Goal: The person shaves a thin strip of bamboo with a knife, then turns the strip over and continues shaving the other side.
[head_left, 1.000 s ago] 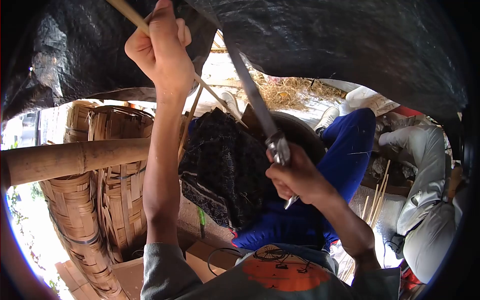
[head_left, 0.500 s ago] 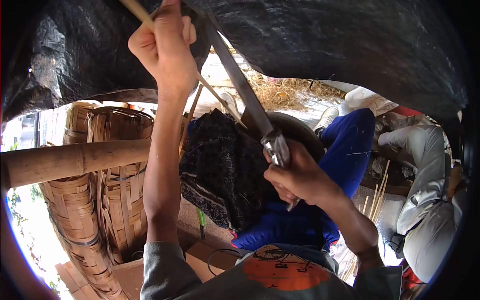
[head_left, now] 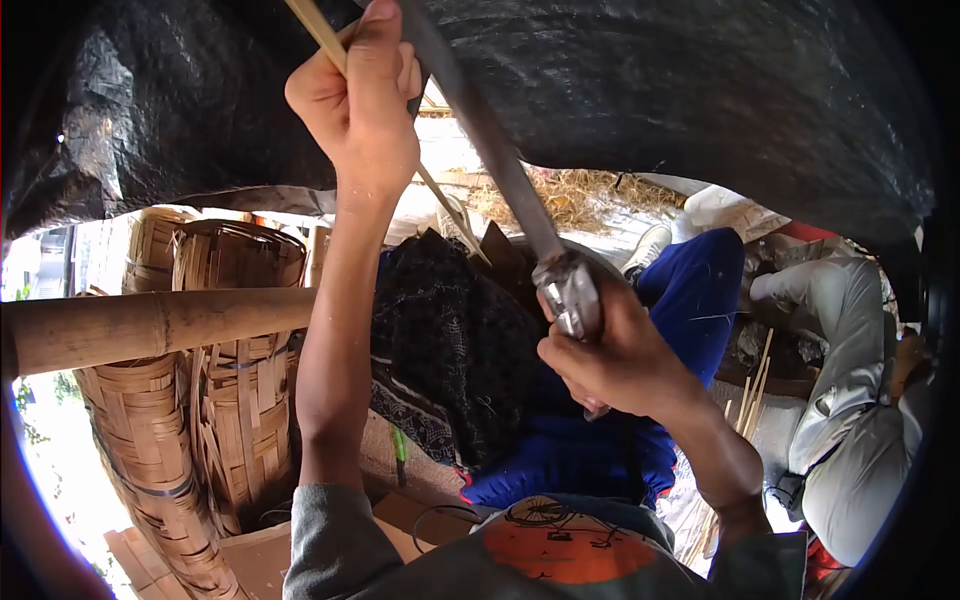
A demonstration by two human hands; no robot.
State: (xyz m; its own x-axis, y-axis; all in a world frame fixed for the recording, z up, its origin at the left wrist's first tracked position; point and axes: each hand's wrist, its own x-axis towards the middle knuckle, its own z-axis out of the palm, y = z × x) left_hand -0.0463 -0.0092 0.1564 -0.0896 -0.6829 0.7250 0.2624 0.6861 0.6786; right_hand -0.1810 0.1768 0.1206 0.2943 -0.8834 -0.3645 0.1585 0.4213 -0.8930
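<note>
My left hand (head_left: 360, 120) is raised at the upper middle, closed round a thin bamboo strip (head_left: 318, 36). The strip's lower end (head_left: 452, 208) slants out below the fist toward my lap. In my right hand (head_left: 612, 345), the fingers wrap the handle of a long knife (head_left: 510, 185) with shiny metal near the grip. Its dark blade, slightly blurred, points up and to the left and passes just right of my left hand. Black patterned cloth (head_left: 450, 340) lies over my lap between the two forearms, on top of blue trousers (head_left: 695, 295).
Tall woven bamboo baskets (head_left: 145, 430) stand on the left, with a thick bamboo pole (head_left: 150, 330) crossing before them. Black plastic sheeting (head_left: 680, 90) hangs low overhead. A person in light trousers (head_left: 840, 400) sits at the right, near thin bamboo sticks (head_left: 755, 390). Straw (head_left: 575, 195) lies beyond.
My left hand, with the bamboo strip, has shifted a little to the right and down. The knife in my right hand has also moved slightly right.
</note>
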